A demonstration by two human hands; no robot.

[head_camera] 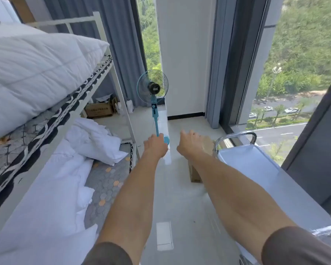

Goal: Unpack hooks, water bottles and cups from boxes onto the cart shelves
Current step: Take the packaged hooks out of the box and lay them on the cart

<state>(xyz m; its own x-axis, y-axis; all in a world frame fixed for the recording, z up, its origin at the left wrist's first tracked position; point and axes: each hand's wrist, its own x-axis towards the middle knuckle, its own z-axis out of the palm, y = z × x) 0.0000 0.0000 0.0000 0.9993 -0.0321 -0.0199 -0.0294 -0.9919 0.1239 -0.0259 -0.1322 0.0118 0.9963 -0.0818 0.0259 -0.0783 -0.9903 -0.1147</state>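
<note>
Head view shows both bare arms stretched forward and down over the pale floor (182,207), between a bunk bed (52,142) on the left side and a cart (256,169) on the right side. The left hand (156,145) and the right hand (191,143) are seen from the back, with the fingers bent downward and away from the camera. Nothing can be seen in either hand, but the fingertips are hidden, so it is not possible to say how far each hand is open or whether it touches something.

A cardboard box (196,173) stands on the floor just beside the cart, and the right forearm covers most of it. Probably it stands there so that the things go a short way from box to shelf. The arms seem to reach toward this box, which suggests the person is about to take hold of it or open it. What is inside the box cannot be seen; no hooks, bottles or cups are visible.

The top shelf (243,159) of the cart shows no task items on it, so the unpacking appears to be at its beginning.

A blue standing fan (153,87) stands further back near the window (287,73), and another cardboard box (98,109) lies under the bunk bed, well apart from the hands.
</note>
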